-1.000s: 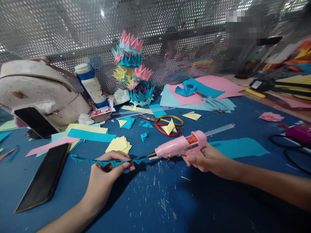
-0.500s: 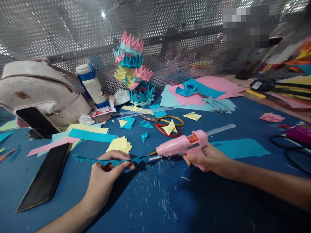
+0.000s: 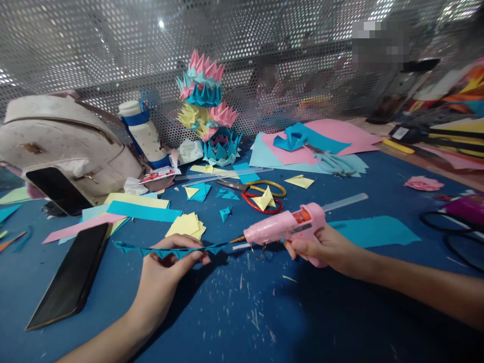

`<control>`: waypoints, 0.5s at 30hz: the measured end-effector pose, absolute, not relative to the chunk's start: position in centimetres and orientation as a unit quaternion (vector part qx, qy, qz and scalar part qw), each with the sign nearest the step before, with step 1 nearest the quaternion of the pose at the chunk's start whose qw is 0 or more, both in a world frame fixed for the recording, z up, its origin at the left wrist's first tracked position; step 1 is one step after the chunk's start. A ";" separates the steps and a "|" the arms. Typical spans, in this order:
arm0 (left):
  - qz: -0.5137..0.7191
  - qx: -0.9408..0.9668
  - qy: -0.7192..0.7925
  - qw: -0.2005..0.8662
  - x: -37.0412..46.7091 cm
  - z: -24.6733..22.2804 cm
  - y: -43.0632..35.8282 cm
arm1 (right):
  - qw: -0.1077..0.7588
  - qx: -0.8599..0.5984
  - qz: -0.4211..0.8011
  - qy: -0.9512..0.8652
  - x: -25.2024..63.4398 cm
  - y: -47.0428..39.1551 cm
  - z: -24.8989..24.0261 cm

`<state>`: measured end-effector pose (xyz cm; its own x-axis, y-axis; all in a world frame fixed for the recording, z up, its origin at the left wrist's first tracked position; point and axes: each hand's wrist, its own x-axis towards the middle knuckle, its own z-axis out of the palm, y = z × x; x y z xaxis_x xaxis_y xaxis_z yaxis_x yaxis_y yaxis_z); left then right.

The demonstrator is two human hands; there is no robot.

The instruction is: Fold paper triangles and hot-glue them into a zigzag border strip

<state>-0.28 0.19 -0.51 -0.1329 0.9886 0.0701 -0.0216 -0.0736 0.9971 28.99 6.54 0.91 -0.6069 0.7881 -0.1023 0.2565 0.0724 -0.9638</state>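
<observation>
Between the thumb and fingers of my left hand [image 3: 172,267] is a long blue folded paper strip [image 3: 145,250] with a row of triangular points. My right hand [image 3: 321,247] grips a pink glue gun [image 3: 283,227] by its handle, with a clear glue stick [image 3: 346,201] out of its back. The nozzle points left, at the right end of the strip; whether they touch I cannot tell. Beyond the hands lie yellow paper squares [image 3: 186,226], a small blue folded piece [image 3: 225,214], and red-and-yellow-handled scissors [image 3: 278,187] with a yellow folded piece [image 3: 265,198] on them.
Two dark phones [image 3: 70,277] are at the left, one leaning on a pale backpack [image 3: 60,141]. A bottle [image 3: 141,133] and a stacked folded-paper model [image 3: 206,96] stand at the back. Light blue scissors [image 3: 335,162] lie on coloured sheets [image 3: 348,133]; a blue strip [image 3: 374,231] lies right.
The glue gun has shifted very slightly to the right in view. Both hands keep their holds, and the blue strip is nearly unmoved.
</observation>
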 end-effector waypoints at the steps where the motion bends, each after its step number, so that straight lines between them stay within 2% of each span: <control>1: 0.558 0.474 0.507 0.455 -0.3 -0.5 0.2 | 0.234 -0.377 0.569 -0.693 29.0 6.5 0.9; 15: 0.546 0.491 0.510 0.448 -0.5 -0.7 0.2 | 0.233 -0.370 0.574 -0.693 28.9 6.6 0.9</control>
<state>-0.49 0.22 -0.71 -0.1166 0.9900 0.0799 0.0123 -0.0790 0.9968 28.92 6.58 0.93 -0.6180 0.7796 -0.1009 0.2445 0.0687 -0.9672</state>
